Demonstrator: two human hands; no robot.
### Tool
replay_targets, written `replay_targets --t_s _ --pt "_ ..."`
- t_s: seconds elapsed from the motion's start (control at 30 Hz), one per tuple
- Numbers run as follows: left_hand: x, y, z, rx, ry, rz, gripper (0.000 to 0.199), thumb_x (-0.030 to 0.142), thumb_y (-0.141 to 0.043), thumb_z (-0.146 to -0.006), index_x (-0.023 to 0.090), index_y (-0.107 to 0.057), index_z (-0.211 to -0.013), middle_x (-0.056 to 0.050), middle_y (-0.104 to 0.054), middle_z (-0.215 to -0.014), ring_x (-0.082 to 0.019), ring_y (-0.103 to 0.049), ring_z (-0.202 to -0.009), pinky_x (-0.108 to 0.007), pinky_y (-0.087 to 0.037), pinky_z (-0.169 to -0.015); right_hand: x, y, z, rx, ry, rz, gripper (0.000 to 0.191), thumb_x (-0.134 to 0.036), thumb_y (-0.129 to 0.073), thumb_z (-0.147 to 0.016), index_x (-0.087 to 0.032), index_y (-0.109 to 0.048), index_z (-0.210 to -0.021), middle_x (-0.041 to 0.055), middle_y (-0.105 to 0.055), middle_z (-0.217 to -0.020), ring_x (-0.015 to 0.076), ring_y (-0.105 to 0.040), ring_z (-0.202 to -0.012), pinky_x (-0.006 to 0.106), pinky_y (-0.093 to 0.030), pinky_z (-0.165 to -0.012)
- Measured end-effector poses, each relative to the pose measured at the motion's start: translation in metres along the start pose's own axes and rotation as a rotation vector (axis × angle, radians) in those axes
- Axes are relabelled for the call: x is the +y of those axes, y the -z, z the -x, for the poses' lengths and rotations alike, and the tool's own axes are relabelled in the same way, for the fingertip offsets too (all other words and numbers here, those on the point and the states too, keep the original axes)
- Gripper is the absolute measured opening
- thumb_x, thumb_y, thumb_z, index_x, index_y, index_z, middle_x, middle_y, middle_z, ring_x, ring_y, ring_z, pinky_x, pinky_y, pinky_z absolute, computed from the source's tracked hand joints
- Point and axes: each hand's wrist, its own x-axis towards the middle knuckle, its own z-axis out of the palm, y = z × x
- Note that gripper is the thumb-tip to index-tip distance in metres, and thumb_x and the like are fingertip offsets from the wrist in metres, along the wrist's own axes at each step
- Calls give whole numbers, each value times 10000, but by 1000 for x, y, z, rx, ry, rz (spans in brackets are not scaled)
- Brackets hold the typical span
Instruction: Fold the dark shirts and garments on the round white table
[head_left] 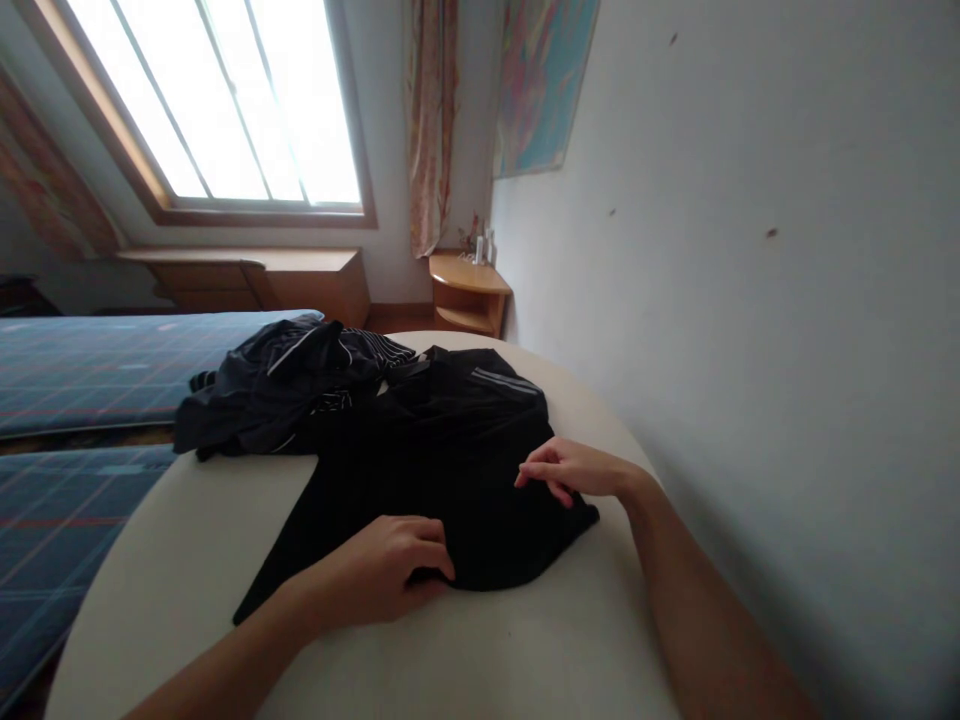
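A black long-sleeved top point(450, 480) with grey stripes on one shoulder lies spread on a round cream table point(405, 670). Its collar points away from me and its lower edge faces me. At that near edge, my left hand point(394, 562) has its fingers curled and closed on the cloth; the thumb is partly hidden. My right hand point(559, 468) is over the right side of the top, fingers apart and loosely bent, with no cloth visibly gripped. Whether its fingertips touch the fabric I cannot tell.
Dark clothes with white piping point(277, 385) lie heaped at the table's far left. Blue plaid mattresses point(112, 365) stand to the left. A white wall point(787, 350) runs close along the right. Beyond are a corner shelf point(469, 275) and a low wooden desk point(315, 265) beneath the window.
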Motion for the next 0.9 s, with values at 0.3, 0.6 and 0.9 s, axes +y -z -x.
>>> replay_targets --t_s 0.3,0.6,0.9 --pt "-6 -5 0 92 9 -51 320 242 -638 -908 290 -694 -1219 -59 -677 -1244 -232 -651 -1119 -345 -523 -957 15 -5 -19 346 65 215 340 -473 -599 -893 -169 -725 -979 11 -659 -698 142 -569 -612 257 -400 -568" --pt "-10 -26 -3 -1 -2 -256 695 299 -590 -926 388 -304 -1553 -31 -119 -1673 -392 -73 -1520 -675 -160 -1176 22 -4 -29 613 319 342 249 -299 -640 -888 -209 -694 -1115 87 -673 -1157 219 -625 -1073 387 -475 -979" --pt "1 -35 0 4 61 -275 762 305 -621 -892 427 -268 -1555 -14 -151 -1666 -456 -53 -1505 -813 -62 -1093 21 -39 -55 586 414 613 311 -373 -511 -1000 -238 -641 -1247 81 -588 -1403 238 -431 -1399 520 -185 -1216"
